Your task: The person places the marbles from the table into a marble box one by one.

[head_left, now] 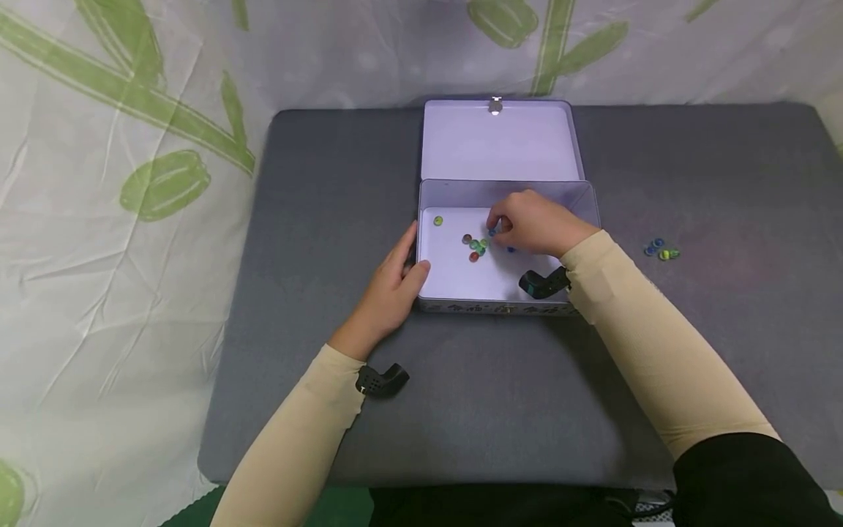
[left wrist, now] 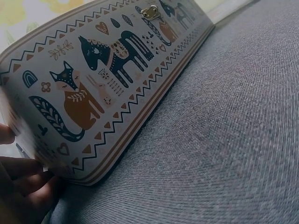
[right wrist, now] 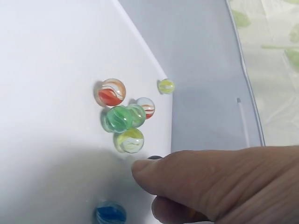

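A tin box (head_left: pixel 454 305) with animal drawings on its front stands on the grey table, its lid (head_left: pixel 500 139) tilted back. My left hand (head_left: pixel 388 289) holds the box's left side, thumb at the rim and fingers along the outer wall. Inside the box, my right hand (head_left: pixel 536 223) pinches a blue marble (head_left: pixel 492 231), mostly hidden by the fingers in the right wrist view. Beside the thumb lie a yellow marble (right wrist: pixel 130 140), a green marble (right wrist: pixel 119 118) and a red-striped marble (right wrist: pixel 111 92). Another blue marble (right wrist: pixel 111 213) lies under the hand.
To the right of the box, a small group of blue and green-yellow marbles (head_left: pixel 665 255) lies on the grey table (head_left: pixel 329 183). A single yellow-green marble (head_left: pixel 437 220) sits near the box's back left corner. A patterned curtain (head_left: pixel 369 51) hangs behind the table.
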A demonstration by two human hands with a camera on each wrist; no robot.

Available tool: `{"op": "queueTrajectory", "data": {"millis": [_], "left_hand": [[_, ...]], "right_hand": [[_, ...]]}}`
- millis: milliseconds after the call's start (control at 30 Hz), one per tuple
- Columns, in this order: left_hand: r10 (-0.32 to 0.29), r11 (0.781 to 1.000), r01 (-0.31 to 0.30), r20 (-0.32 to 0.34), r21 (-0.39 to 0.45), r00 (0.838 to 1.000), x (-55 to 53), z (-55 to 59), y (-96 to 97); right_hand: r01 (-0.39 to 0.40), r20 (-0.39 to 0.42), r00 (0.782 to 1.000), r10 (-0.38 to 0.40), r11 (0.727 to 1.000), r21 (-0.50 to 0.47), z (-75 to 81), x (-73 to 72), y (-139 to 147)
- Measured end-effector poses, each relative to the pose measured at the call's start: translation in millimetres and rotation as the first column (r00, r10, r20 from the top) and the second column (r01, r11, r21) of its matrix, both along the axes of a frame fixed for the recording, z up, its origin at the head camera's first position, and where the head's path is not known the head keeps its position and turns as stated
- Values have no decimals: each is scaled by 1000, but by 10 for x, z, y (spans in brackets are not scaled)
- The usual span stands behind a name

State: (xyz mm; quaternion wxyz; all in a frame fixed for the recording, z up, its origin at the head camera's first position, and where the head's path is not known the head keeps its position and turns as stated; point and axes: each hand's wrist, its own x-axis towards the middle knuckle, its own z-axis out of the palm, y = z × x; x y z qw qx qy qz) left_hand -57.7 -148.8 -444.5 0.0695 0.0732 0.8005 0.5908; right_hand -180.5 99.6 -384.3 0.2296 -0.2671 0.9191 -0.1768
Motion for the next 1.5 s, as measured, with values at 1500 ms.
{"op": "queueTrajectory", "data": {"millis": [1500], "left_hand": [[-13, 1000, 12, 26, 22, 1000, -90, -77, -110]], "right_hand": [[211, -235, 942, -239, 968, -135, 658, 386, 548]]}}
